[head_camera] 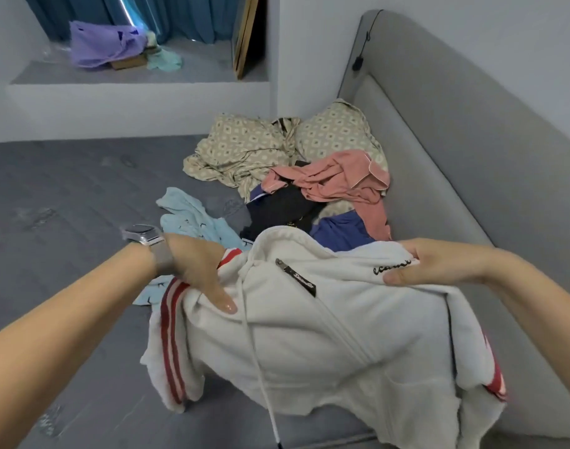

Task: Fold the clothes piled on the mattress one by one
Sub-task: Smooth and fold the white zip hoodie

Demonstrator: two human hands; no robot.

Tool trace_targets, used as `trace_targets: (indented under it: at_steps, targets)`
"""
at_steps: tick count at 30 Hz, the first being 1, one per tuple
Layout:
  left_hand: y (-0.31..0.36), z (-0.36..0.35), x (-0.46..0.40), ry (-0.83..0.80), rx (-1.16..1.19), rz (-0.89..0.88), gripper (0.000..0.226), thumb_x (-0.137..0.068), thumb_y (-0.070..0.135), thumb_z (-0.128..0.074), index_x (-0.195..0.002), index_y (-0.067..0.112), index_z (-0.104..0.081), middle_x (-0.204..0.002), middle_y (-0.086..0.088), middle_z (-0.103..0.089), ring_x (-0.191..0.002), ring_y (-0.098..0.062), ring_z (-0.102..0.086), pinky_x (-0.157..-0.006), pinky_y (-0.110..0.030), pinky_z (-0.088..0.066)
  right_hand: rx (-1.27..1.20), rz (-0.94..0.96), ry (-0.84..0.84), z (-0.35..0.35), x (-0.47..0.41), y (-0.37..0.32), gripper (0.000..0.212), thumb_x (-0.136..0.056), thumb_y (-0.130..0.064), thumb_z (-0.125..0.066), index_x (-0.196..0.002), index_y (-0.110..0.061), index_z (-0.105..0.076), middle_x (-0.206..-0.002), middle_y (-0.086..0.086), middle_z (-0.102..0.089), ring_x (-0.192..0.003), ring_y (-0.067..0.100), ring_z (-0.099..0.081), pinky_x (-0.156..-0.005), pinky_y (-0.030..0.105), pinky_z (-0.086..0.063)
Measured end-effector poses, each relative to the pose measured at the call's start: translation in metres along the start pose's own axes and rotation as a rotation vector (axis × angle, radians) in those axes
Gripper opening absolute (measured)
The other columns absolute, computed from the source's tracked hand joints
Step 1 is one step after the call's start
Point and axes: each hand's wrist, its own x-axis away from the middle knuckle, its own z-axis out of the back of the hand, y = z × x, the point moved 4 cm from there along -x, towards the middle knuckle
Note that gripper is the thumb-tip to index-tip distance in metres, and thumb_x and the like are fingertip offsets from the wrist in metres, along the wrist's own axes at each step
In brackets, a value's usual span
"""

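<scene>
A white zip hoodie [325, 335] with red stripes on its sleeves hangs lifted above the grey mattress [66, 196]. My left hand [202, 273], a watch on its wrist, grips the hoodie at its left shoulder. My right hand [439, 264] pinches the right shoulder beside black script lettering. Behind the hoodie lies the pile: a light blue printed garment [193, 218], a black one [280, 209], a blue one [341, 228], a pink one [338, 176] and a beige patterned one [244, 150]. The hoodie's drawstring dangles down the front.
A grey padded headboard [455, 140] runs along the right side of the mattress. At the back left, a raised ledge [131, 89] holds a purple cloth [102, 47] and a mint cloth in front of blue curtains. A framed board [244, 34] leans there.
</scene>
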Motion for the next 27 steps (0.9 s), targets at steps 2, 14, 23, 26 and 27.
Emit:
trace_targets:
  at_steps: [2,14,23,26,27]
  targets:
    - [-0.003,0.036,-0.043,0.229,-0.193,0.179,0.050,-0.070,0.056,-0.076,-0.075,0.012,-0.052,-0.070,0.005,-0.056,-0.070,-0.015,-0.053,-0.053,-0.020,-0.040,0.090,0.005,0.052,0.032,-0.053,0.016,0.035,-0.093,-0.025,-0.063,-0.126,-0.035,-0.056,-0.121,-0.024,-0.065,-0.110,-0.005,-0.061,-0.089,0.011,-0.044]
    - [-0.070,-0.136,-0.440,0.274,0.054,0.413,0.119,-0.070,0.084,-0.050,-0.150,0.030,0.020,-0.159,-0.009,0.019,-0.147,-0.033,0.009,-0.113,-0.063,-0.012,0.597,-0.382,0.482,-0.028,-0.397,0.318,0.103,-0.078,-0.075,-0.054,-0.153,-0.039,0.007,-0.163,0.001,0.006,-0.150,0.030,0.007,-0.118,0.056,-0.004]
    - [-0.138,-0.294,-0.540,0.511,0.022,0.306,0.109,-0.053,0.101,-0.005,-0.131,0.043,0.045,-0.140,-0.004,0.052,-0.136,-0.019,0.040,-0.092,-0.049,0.039,0.757,-0.220,0.782,-0.121,-0.464,0.467,0.084,-0.084,-0.079,-0.022,-0.154,-0.032,-0.020,-0.162,0.000,-0.018,-0.150,0.031,-0.002,-0.115,0.061,0.009]
    - [-0.135,-0.298,-0.538,0.596,-0.020,0.307,0.106,-0.055,0.097,-0.006,-0.131,0.043,0.043,-0.141,-0.003,0.051,-0.139,-0.021,0.036,-0.092,-0.047,0.040,0.774,-0.196,0.826,-0.122,-0.468,0.469,0.080,-0.085,-0.075,-0.027,-0.153,-0.033,-0.023,-0.160,-0.001,-0.022,-0.150,0.029,-0.005,-0.115,0.060,0.007]
    - [-0.134,-0.298,-0.538,0.642,-0.026,0.307,0.105,-0.057,0.096,-0.006,-0.135,0.043,0.039,-0.145,-0.003,0.047,-0.141,-0.021,0.033,-0.094,-0.047,0.038,0.778,-0.201,0.837,-0.122,-0.466,0.469,0.079,-0.085,-0.075,-0.027,-0.153,-0.034,-0.023,-0.160,-0.002,-0.022,-0.150,0.028,-0.004,-0.116,0.060,0.007]
